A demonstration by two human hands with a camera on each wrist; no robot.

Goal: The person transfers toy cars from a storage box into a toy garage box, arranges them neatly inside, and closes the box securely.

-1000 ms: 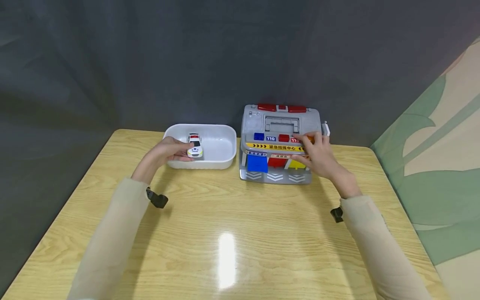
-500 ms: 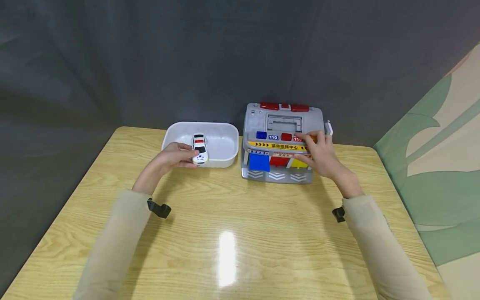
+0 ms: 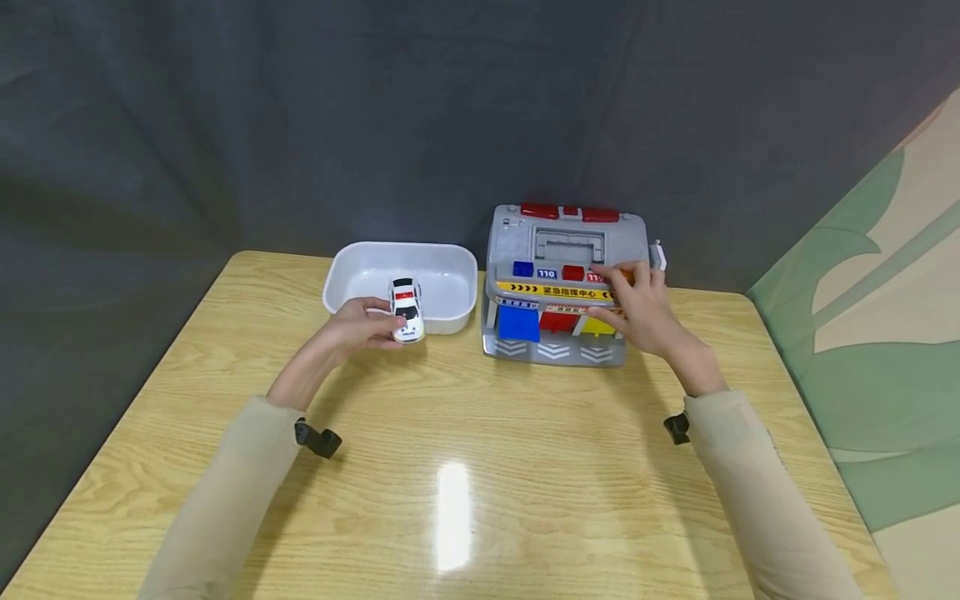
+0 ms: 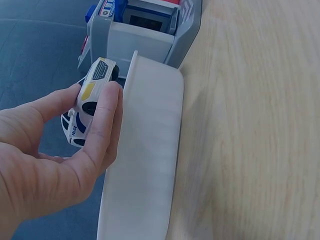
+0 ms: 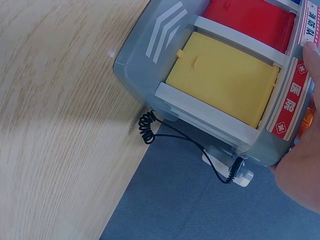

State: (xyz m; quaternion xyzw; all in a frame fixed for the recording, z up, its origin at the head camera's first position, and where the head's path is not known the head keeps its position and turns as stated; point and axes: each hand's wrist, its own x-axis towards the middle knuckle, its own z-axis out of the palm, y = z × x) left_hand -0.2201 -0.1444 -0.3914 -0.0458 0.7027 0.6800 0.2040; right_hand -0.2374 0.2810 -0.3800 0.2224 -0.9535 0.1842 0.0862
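My left hand (image 3: 356,325) pinches a white toy police car (image 3: 407,308) between thumb and fingers. The car, with its red roof light bar, overlaps the front rim of a white plastic tub (image 3: 452,326) in the head view. In the left wrist view, the car (image 4: 91,95) is tilted beside the tub's wall. A grey toy garage (image 3: 513,242) stands right of the tub. My right hand (image 3: 647,312) grips its upper front ledge at the right end, fingers on top and thumb in front. Its blue door (image 3: 519,325) juts outward; the yellow door (image 5: 222,77) is down.
Wooden table (image 3: 525,467) spreads in front of the tub and garage. Behind them hangs a dark cloth (image 3: 420,125). A white handset (image 5: 241,176) on a black coiled cord (image 5: 146,127) sits at the garage's right side. A patterned panel (image 3: 885,375) borders the right.
The left hand has brought the police car from over the tub's inside toward its front rim, slightly rightward and nearer me. The right hand keeps its place on the garage.
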